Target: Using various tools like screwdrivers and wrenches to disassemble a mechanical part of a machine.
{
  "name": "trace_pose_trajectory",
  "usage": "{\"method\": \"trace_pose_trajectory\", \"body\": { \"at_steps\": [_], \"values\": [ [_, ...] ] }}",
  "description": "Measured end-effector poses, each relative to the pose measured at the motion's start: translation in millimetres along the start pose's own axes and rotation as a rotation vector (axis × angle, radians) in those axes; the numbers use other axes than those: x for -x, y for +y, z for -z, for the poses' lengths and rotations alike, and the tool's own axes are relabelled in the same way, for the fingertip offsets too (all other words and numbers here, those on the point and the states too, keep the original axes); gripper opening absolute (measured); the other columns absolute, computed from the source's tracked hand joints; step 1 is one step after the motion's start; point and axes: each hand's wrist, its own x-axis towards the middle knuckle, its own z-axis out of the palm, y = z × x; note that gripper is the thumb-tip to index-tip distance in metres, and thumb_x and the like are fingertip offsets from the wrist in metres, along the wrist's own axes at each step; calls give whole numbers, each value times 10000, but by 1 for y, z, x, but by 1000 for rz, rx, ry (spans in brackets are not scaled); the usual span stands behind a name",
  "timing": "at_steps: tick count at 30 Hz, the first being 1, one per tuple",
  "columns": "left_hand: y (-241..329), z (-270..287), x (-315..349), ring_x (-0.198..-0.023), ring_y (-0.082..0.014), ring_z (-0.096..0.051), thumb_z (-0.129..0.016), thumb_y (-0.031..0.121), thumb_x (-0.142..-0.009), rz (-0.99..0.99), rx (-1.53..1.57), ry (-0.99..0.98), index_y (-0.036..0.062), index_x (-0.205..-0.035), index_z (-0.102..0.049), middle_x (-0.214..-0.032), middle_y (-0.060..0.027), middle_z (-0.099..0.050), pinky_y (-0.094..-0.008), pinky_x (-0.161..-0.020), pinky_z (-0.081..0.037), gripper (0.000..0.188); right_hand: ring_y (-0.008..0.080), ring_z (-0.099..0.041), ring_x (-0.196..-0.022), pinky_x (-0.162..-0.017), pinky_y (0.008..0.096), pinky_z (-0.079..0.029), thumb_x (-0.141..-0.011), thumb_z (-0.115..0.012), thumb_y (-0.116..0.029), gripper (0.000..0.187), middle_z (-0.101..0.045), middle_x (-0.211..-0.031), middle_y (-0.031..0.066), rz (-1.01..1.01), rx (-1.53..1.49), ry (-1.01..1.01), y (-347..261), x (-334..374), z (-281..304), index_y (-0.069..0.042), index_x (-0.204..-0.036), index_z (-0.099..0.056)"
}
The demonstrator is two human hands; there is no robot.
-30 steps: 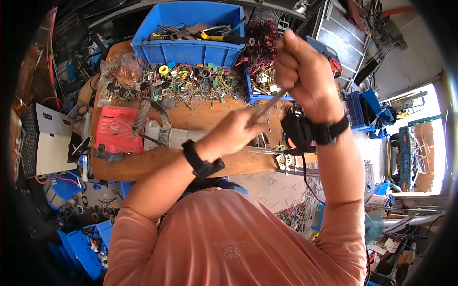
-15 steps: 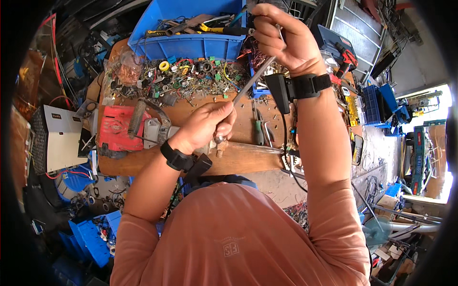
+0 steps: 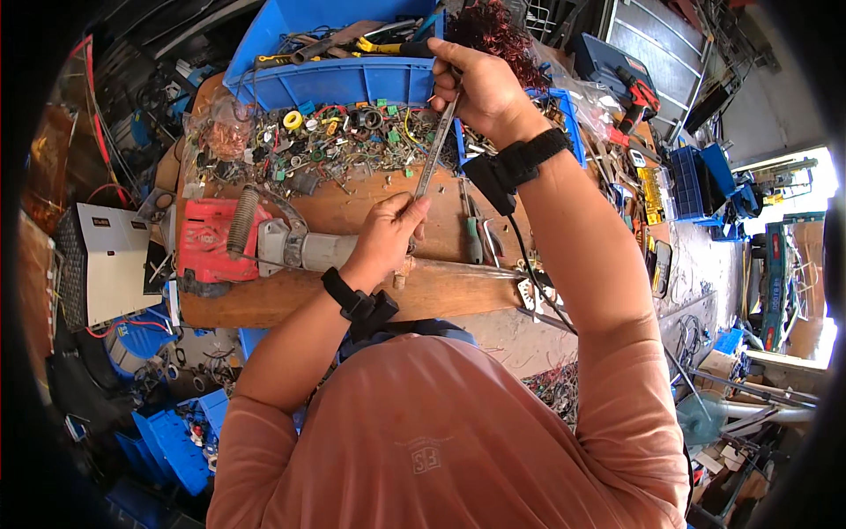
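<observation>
A long, slim grey metal bar [image 3: 435, 148] slants above the workbench between my hands. My right hand [image 3: 483, 95] is closed round its upper end, near the blue bin's right corner. My left hand [image 3: 381, 240] grips the lower end, which its fingers hide. Beneath my left hand lies a heavy red and grey power tool [image 3: 211, 240] with a coil spring, its long barrel pointing right. To the right of my left hand are a green-handled screwdriver [image 3: 475, 240] and pliers [image 3: 490, 236].
Small electronic scrap [image 3: 339, 145] spreads across the back of the wooden bench [image 3: 256, 304]. Behind it stands a large blue bin [image 3: 304, 88] of tools. A smaller blue tray [image 3: 575, 132] and a red drill [image 3: 641, 99] sit farther right. A black cable [image 3: 526, 251] hangs from my right wrist.
Both hands still hold the bar. My right hand has moved left and slightly down; the bar now stands steeper. My left hand has shifted slightly. Dark red wire behind my right hand shows more.
</observation>
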Motion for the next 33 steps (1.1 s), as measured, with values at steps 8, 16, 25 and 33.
{"method": "trace_pose_trajectory", "body": {
  "at_steps": [8,16,25,33],
  "values": [
    [-35,-2,1,-555,-60,-485,-492,271,-902,22,20,2,56,-706,-516,-606,6,-521,-209,-514,-381,291,153,-450,-527,-546,344,-464,-818,-605,-270,299,-462,-589,35,-92,160,7,22,0,-1,-47,-640,-518],
    [-2,47,23,-862,-302,-540,-661,229,-743,-698,-931,550,6,-867,-572,-922,-164,-567,-373,-770,-427,270,186,-414,-501,-508,346,-399,-855,-563,-268,377,-406,-534,55,-99,186,76,33,-7,-11,-45,-568,-461],
    [-3,201,18,-1090,-376,-467,-344,509,-862,524,-1215,535,-4,-1111,-485,-1179,-225,-489,-463,-900,-369,587,173,-387,-437,-430,323,-347,-851,-544,-271,380,-423,-506,65,-25,262,266,45,-5,-59,-35,-561,-472],
    [4,187,9,-1034,-350,-528,-354,459,-875,516,-1250,537,-13,-1051,-545,-1099,-221,-549,-429,-847,-430,539,325,-604,-795,-691,414,-457,-920,-290,-254,380,-624,-829,185,402,1670,266,58,-21,-63,-14,-954,-581]
  ]
}}
